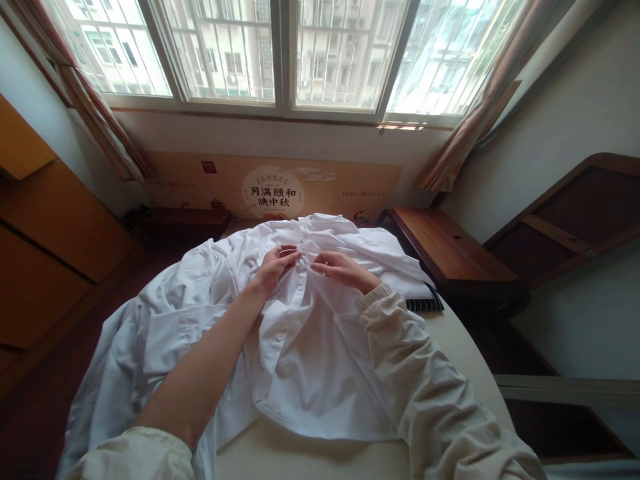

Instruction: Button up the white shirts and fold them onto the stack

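A white button-up shirt lies spread over a round cream table, its collar toward the window and its hem toward me. At the middle of the front placket, my left hand pinches the cloth between thumb and fingertips. Just to its right, my right hand has its fingertips closed on the same placket edge. Whether a button sits between the fingers is hidden. One button shows on the loose lower placket, another near the collar. More white cloth bunches at the left and hangs over the table edge.
A black striped item lies at the table's right edge, partly under the cloth. Beyond are a wooden side table, a printed box panel under the barred window, and wooden cabinets at left.
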Motion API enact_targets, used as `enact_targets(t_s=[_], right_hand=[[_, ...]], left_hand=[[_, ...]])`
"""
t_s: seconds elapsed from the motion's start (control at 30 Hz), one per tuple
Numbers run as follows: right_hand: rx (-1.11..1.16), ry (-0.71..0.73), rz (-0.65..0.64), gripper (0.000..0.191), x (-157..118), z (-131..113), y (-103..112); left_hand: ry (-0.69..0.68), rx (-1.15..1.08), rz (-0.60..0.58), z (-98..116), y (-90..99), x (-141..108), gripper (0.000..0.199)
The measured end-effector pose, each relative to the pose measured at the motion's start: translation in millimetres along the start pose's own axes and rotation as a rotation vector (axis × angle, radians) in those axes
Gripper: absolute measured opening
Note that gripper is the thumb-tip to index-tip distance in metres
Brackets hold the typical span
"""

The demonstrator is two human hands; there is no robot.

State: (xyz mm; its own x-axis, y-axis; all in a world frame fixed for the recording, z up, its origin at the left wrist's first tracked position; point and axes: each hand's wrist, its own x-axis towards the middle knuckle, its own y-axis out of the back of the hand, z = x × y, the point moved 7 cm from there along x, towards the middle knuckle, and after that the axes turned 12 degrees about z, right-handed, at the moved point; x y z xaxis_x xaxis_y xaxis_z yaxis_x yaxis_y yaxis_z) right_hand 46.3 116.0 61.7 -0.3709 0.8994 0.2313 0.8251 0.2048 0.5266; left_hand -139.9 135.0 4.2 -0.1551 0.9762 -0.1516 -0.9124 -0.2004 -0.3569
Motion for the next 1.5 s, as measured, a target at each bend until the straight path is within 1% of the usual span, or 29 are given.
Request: enact_targets(t_s=[0.13,0.2,0.27,0.33,0.43,0.5,0.53,0.6,0.63,0.7,0.73,0.8,0.87,0.9,0.97,1.0,1.03,1.07,1.1,1.2,1.23,1.27,1.3,1.37,1.43,1.5], right_hand=[[-0.060,0.014,-0.137,0.028,-8,-6,2],[-0.071,0.029,-0.120,0.021,-9,-8,2],[-0.102,0.060,-0.018,0.013,-5,-9,5],[-0.148,0.081,0.116,0.007,-1,-9,10],[-0.212,0.074,0.279,0.007,2,-5,19],[-0.238,0.057,0.330,0.010,2,-2,26],[-0.247,0.048,0.337,0.013,2,-1,28],[-0.251,0.029,0.316,0.020,1,0,32],[-0.243,0.018,0.282,0.024,1,0,33],[-0.199,-0.012,0.166,0.031,-1,0,30],[-0.163,-0.029,0.092,0.034,-2,0,26],[-0.070,-0.058,-0.046,0.038,-4,1,20],[0.025,-0.076,-0.124,0.042,-7,1,17],[0.058,-0.088,-0.134,0.043,-8,1,17],[0.088,-0.115,-0.116,0.046,-9,2,19],[0.089,-0.123,-0.096,0.048,-9,2,20],[0.089,-0.123,-0.071,0.050,-8,2,21],[0.090,-0.115,-0.037,0.051,-6,0,21],[0.091,-0.102,0.011,0.051,-4,-1,22],[0.092,-0.070,0.220,0.053,4,-5,24],[0.098,-0.066,0.282,0.053,7,-6,24],[0.112,-0.069,0.323,0.054,8,-7,22],[0.136,-0.079,0.338,0.054,9,-7,19],[0.204,-0.141,0.296,0.049,8,-8,11],[0.282,-0.240,0.197,0.041,3,-10,4],[0.351,-0.314,0.092,0.036,-3,-13,1]], left_hand=[[0.001,-0.099,0.054,-1,5.5,6,0.049],[0.003,-0.134,0.071,-1,7.1,7,0.049],[-0.019,-0.113,0.082,-1,7.9,7,0.048],[-0.055,-0.022,0.072,2,7.2,6,0.049],[-0.113,0.217,0.068,10,8.6,5,0.049],[-0.141,0.402,0.051,18,12.2,5,0.049],[-0.142,0.489,0.009,21,13.3,5,0.049],[-0.120,0.622,-0.135,24,15.0,5,0.050],[-0.103,0.667,-0.219,24,16.0,3,0.050],[-0.071,0.737,-0.369,22,18.5,-2,0.048],[-0.070,0.763,-0.414,22,19.8,-5,0.046],[-0.106,0.786,-0.440,25,20.1,-10,0.043],[-0.120,0.798,-0.465,29,16.1,-17,0.040],[-0.090,0.816,-0.511,29,12.6,-22,0.038],[0.019,0.857,-0.648,26,5.5,-32,0.034],[0.060,0.856,-0.695,26,2.7,-35,0.033],[0.070,0.829,-0.701,29,0.3,-35,0.034],[0.049,0.778,-0.664,34,-1.6,-32,0.036],[0.010,0.717,-0.594,39,-2.4,-27,0.039],[-0.113,0.564,-0.293,51,2.6,-9,0.051],[-0.144,0.529,-0.206,53,4.6,-6,0.054],[-0.165,0.504,-0.150,54,5.5,-4,0.056],[-0.178,0.488,-0.127,54,4.8,-4,0.058],[-0.186,0.477,-0.159,55,0.5,-7,0.058],[-0.179,0.487,-0.226,57,-3.5,-12,0.057],[-0.163,0.502,-0.284,58,-5.7,-17,0.057]])
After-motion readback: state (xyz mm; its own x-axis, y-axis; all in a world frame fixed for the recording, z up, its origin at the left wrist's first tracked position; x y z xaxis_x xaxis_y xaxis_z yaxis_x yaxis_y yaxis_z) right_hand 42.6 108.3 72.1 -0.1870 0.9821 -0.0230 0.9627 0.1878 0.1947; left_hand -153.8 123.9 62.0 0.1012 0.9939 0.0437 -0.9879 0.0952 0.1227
